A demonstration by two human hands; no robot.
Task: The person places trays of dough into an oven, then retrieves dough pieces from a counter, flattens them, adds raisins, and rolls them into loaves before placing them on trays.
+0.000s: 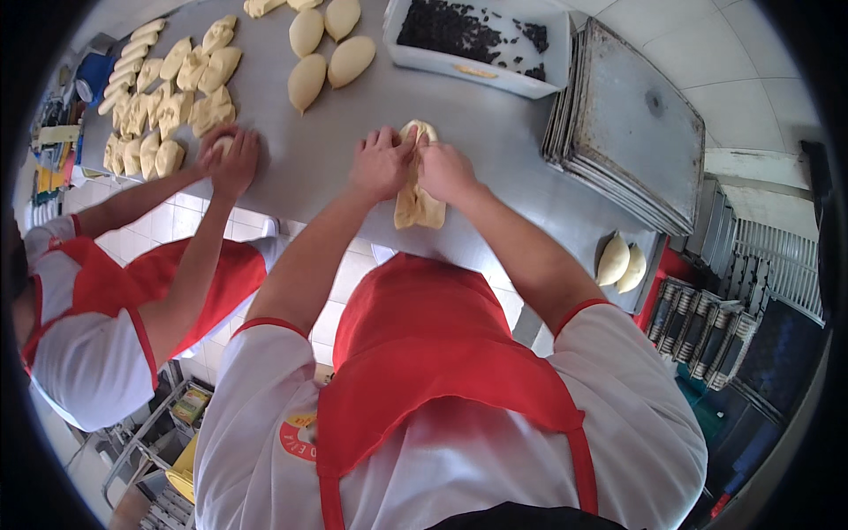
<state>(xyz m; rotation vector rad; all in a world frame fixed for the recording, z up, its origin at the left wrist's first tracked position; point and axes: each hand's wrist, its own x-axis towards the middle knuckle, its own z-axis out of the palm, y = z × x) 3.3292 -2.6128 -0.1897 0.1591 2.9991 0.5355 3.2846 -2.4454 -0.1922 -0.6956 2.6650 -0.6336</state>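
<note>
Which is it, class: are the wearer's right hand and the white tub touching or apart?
Apart: the head view shows bare tabletop between right hand and white tub.

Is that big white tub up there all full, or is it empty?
Neither, it's partly full: dark bits cover much of the white tub's bottom, but bare white shows between them on the right.

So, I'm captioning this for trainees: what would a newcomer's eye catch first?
The wearer's red apron stands out below centre. Above it, their hands, left and right, pinch a long dough piece on the metal table. At upper right, a white tub of dark bits sits beside stacked trays.
</note>
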